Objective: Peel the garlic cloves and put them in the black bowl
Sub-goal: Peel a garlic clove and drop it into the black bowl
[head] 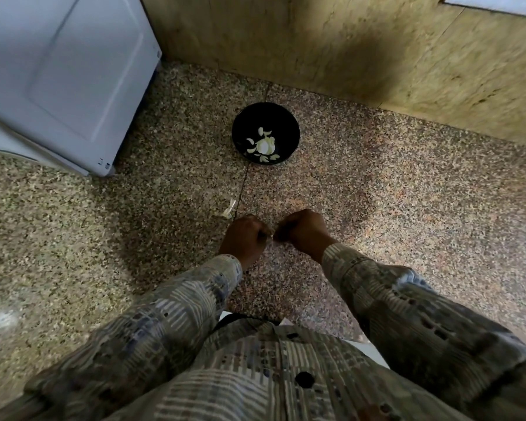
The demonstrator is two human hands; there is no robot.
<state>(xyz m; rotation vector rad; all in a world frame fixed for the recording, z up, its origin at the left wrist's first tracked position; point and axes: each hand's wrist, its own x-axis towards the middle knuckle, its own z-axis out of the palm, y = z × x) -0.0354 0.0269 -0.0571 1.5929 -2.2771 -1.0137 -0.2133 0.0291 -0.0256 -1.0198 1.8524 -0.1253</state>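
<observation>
Garlic (pixel 263 144) partly peeled: several bare pieces lie in the bowl (pixel 246 120).
Left hand (pixel 245 237) and right hand (pixel 301 229) pinch one clove (pixel 271 236) between them; bowl at 12 o'clock, skins (pixel 229 209) at 11.

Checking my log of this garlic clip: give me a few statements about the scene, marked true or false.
1. The black bowl holds pale garlic cloves. True.
2. Both hands are in the bowl. False: the left hand and right hand meet nearer the person, pinching a small pale piece.
3. A scrap of peel lies on the speckled surface by the left hand. True.
4. The bowl lies tipped over. False: it stands upright.
</observation>
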